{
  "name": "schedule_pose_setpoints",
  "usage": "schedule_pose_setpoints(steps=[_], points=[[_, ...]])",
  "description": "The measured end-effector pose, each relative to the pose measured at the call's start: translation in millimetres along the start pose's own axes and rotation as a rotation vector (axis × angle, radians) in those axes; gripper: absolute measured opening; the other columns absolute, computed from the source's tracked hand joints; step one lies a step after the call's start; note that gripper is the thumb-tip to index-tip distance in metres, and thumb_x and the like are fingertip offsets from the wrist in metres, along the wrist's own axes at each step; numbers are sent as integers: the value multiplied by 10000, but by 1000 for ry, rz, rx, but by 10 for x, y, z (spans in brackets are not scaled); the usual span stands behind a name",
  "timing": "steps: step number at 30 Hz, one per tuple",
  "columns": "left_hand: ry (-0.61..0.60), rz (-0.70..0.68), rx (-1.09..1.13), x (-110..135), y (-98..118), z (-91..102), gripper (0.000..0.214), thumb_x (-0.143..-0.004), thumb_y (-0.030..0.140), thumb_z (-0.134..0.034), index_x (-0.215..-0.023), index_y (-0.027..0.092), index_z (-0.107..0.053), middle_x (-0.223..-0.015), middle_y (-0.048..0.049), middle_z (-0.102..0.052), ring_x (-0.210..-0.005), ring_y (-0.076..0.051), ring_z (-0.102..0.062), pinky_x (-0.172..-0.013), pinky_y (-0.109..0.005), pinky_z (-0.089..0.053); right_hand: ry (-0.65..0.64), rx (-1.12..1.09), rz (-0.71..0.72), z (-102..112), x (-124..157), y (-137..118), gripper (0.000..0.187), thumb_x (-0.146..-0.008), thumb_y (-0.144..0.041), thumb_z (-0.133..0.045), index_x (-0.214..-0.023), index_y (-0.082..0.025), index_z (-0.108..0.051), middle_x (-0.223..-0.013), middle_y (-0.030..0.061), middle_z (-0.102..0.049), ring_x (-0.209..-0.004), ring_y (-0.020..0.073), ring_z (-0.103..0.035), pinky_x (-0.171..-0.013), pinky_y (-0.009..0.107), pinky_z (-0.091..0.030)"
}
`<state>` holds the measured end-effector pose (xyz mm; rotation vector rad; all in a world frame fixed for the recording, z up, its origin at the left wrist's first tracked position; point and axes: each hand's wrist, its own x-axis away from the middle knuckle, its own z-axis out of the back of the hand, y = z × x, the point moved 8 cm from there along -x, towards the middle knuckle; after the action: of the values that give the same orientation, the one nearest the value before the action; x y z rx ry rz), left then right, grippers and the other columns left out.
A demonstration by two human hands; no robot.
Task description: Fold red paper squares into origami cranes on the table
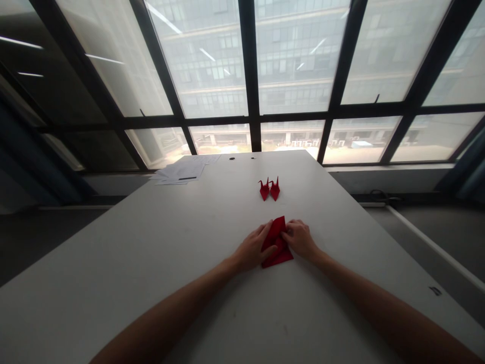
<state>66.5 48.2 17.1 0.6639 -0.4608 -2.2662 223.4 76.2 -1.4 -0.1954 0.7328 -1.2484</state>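
A partly folded sheet of red origami paper lies on the white table between my hands. My left hand rests along its left side, fingers stretched out and the thumb lying across the paper. At the right edge, my right hand has its fingers closed in a pinch on the paper. Its fingertips partly hide that edge. Just beyond the sheet stand two folded red paper cranes side by side, close together.
The white table reaches toward the large windows. Loose white papers with a dark pen on them lie at the far left. A small dark mark shows near the right edge.
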Motion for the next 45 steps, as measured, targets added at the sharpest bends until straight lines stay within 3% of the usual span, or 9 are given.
schedule_pose_setpoints(steps=[3,9,17,21,26,29,38,41,45], points=[[-78,-61,10,1,32,-69,771,-938,349,-592,-1578,237,-177,-1577,-105,-348,-1427,-267,-377,-1178,-409,-340,37,107,-61,-3,24,72,100,-829,-267,-653,-907,-206,-642,-983,75,-658,-968,252,-557,-881,369,-377],[-223,-223,-84,42,145,-169,667,-988,296,-506,-1576,224,-199,-1626,-99,-219,-1500,-244,-219,-1225,-431,-231,87,195,-97,3,50,129,578,-874,-321,-633,-1400,-174,-446,-1249,165,-600,-1165,331,-503,-958,433,-363],[-315,-268,-119,62,214,-171,625,-998,413,-497,-1559,302,-245,-1604,-78,-270,-1499,-238,-205,-1221,-475,-176,74,142,-7,27,56,28,386,-942,-237,-492,-1321,-205,-553,-1327,130,-594,-1240,280,-505,-1054,435,-341],[-302,-299,-125,75,243,-164,623,-999,384,-498,-1560,271,-251,-1585,-89,-327,-1493,-232,-239,-1225,-471,-182,-124,134,152,-112,99,-63,437,-983,-210,-385,-1405,-192,-500,-1476,113,-505,-1412,244,-375,-1161,465,-232],[-281,-349,-157,95,268,-163,517,-1014,221,-418,-1526,209,-347,-1567,-102,-364,-1478,-214,-287,-1224,-424,-238,-297,212,139,-224,148,-23,486,-1015,-260,-310,-1482,-172,-413,-1569,133,-362,-1478,275,-263,-1177,588,-131],[-283,-352,-147,100,280,-148,483,-1027,193,-365,-1510,200,-377,-1563,-98,-373,-1469,-202,-307,-1226,-411,-248,-294,234,91,-208,149,7,522,-1015,-313,-324,-1508,-148,-369,-1582,157,-318,-1487,301,-233,-1169,630,-94],[-346,-335,-140,120,248,-157,590,-1014,427,-456,-1537,188,-327,-1592,-117,-295,-1489,-254,-243,-1233,-437,-226,-284,295,-54,-221,146,156,591,-1008,-381,-305,-1524,-93,-316,-1604,167,-249,-1503,309,-170,-1160,654,-54],[-380,-318,-176,124,206,-187,609,-1017,460,-429,-1539,165,-322,-1604,-118,-264,-1497,-252,-216,-1237,-421,-218,-212,340,-142,-114,113,242,597,-1002,-345,-289,-1521,-51,-301,-1606,178,-239,-1505,303,-161,-1166,640,-74],[-372,-321,-180,119,201,-187,603,-1020,473,-409,-1542,183,-321,-1607,-101,-265,-1500,-255,-210,-1236,-423,-223,-105,302,-15,42,69,86,572,-996,-248,-237,-1544,-86,-264,-1629,114,-206,-1518,219,-115,-1210,519,-104]])
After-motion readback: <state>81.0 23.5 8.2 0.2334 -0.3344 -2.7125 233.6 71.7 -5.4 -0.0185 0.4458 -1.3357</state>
